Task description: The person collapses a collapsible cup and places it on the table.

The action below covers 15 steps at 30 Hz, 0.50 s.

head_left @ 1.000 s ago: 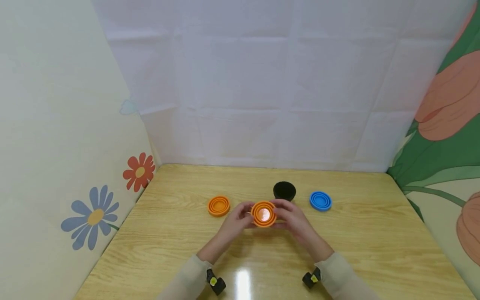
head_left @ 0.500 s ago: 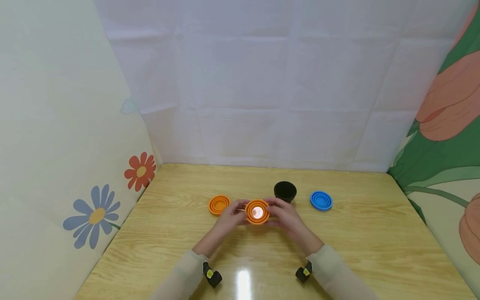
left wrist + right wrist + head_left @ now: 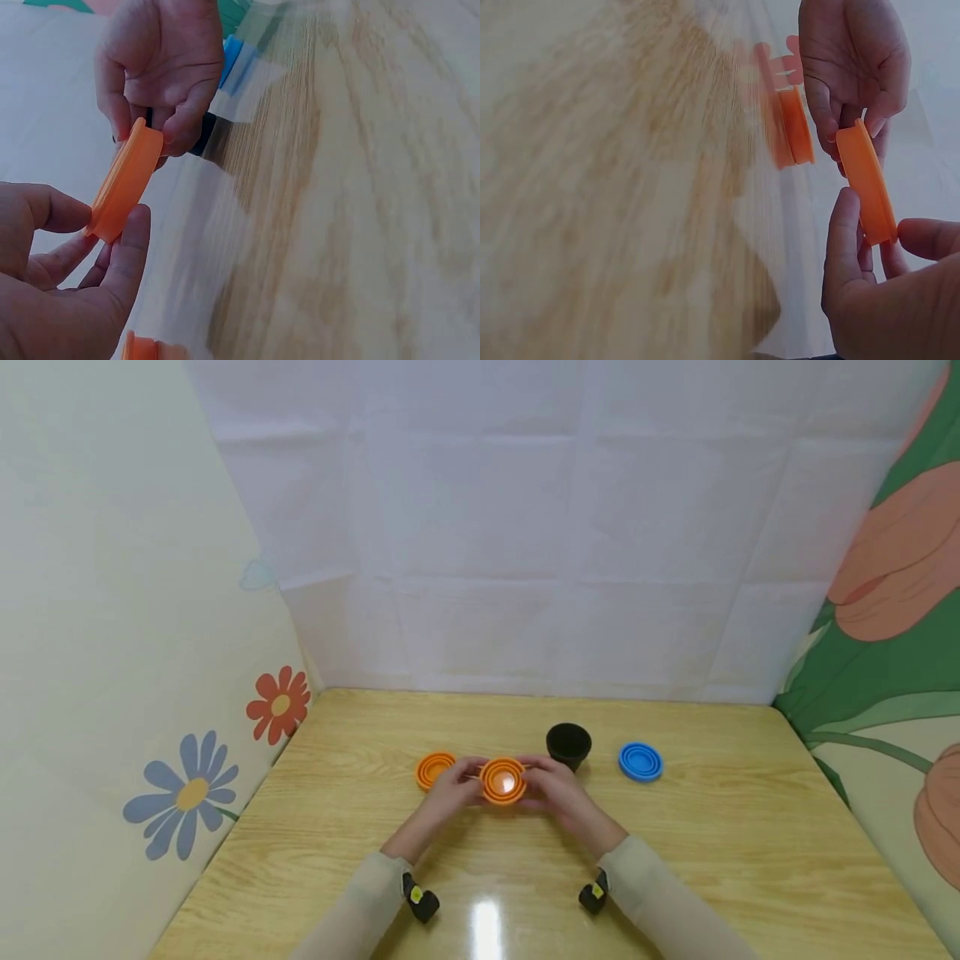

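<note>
Both hands hold a flattened orange collapsible cup (image 3: 502, 781) above the table, its concentric rings facing up toward the head camera. My left hand (image 3: 457, 785) pinches its left rim between thumb and fingers, while my right hand (image 3: 557, 789) grips the opposite side. In both wrist views the cup (image 3: 127, 180) is seen edge-on, tilted, with fingertips at each end. A second flattened orange cup (image 3: 432, 769) lies on the table just behind the left hand, which partly covers it. Behind the right hand stands a black cup (image 3: 568, 743), wider at the top.
A flattened blue collapsible cup (image 3: 641, 762) lies to the right of the black one. The wooden table (image 3: 735, 827) ends at a white cloth (image 3: 480, 568) at the back. Flower-printed panels (image 3: 191, 793) stand at both sides.
Both hands have moved left together with the held orange cup. The left hand now overlaps the second orange cup. The black and blue cups stay in place.
</note>
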### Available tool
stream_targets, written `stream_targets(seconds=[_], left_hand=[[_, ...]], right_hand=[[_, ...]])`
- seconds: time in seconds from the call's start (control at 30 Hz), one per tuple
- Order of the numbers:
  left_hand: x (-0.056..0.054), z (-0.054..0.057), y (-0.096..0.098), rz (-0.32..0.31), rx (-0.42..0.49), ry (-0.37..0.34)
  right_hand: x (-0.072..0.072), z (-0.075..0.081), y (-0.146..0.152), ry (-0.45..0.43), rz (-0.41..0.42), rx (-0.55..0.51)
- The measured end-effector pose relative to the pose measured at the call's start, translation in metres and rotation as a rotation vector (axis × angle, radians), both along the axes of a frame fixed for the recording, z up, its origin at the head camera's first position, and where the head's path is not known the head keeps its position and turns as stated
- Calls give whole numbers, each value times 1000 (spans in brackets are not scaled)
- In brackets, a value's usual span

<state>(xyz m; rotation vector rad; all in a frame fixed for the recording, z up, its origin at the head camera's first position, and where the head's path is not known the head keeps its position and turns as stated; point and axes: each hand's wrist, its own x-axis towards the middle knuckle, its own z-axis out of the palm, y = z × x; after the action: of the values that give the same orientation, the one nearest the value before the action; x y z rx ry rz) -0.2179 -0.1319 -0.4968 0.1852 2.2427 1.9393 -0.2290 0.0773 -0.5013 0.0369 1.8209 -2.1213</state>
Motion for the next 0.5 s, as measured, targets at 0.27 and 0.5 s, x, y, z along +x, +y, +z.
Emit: stream_targets(seconds=[0.27, 0.5], left_hand=[[-5, -5, -3, 52, -119, 22], [-10, -6, -2, 53, -249, 64]], right_hand=[[-6, -5, -9, 7, 5, 16], [-13, -8, -13, -23, -31, 22]])
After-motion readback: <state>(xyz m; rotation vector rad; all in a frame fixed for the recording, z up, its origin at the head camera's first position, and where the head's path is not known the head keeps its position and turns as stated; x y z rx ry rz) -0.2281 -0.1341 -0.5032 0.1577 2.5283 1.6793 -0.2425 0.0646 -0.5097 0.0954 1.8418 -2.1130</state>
